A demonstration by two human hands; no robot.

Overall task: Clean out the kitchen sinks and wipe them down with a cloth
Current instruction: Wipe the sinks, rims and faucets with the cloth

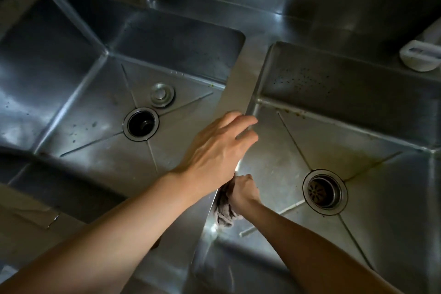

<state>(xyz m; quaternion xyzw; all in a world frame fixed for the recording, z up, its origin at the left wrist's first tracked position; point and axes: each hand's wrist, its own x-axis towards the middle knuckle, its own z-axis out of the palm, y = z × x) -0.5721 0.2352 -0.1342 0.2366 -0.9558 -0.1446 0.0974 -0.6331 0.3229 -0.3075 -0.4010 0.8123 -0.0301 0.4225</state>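
Two shiny metal sinks sit side by side. The left hand (214,148) is flat, with its fingers spread, and rests on the wall (236,88) between the sinks. The right hand (243,190) is down in the right sink (358,141) and squeezes a grey cloth (225,212) against that sink's left side. The left sink (100,107) has an open drain (140,123) with a round plug (162,95) lying just behind it. The right sink's drain (323,191) has a strainer in it.

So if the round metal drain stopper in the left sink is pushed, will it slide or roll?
The round metal drain stopper lies flat, so it probably slides rather than rolls. The steel floor of the left sink looks smooth, likely slippery.
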